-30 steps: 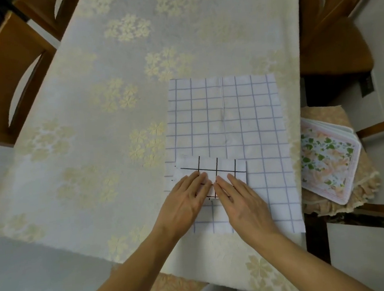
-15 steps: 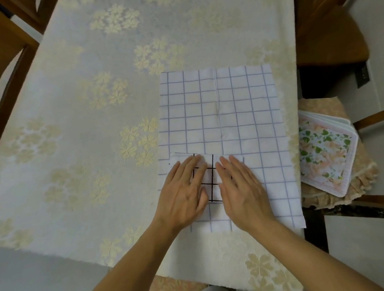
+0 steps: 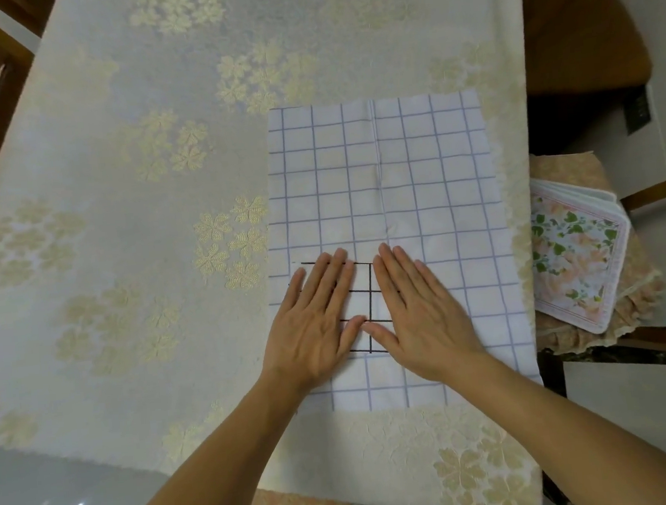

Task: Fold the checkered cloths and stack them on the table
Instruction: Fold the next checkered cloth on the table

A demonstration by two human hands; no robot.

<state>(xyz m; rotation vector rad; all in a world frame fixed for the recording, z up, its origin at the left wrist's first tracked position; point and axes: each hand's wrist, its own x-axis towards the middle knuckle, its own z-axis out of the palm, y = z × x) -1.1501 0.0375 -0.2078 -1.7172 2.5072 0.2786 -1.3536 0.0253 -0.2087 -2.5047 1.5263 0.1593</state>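
1. Under both palms: small dark-checked cloth (image 3: 369,305), folded, being pressed flat; next likely needs the hands lifted off.
2. Left hand (image 3: 314,319) and right hand (image 3: 420,313) flat, fingers straight, gripping nothing, thumbs nearly touching.
3. Beneath that, larger blue-checked cloth (image 3: 389,176) spread unfolded on table (image 3: 139,188).
4. Beyond right hand: floral pad (image 3: 575,261) on chair.

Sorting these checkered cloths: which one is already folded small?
The dark-lined cloth under both hands, lying on the larger, flat blue-lined cloth.
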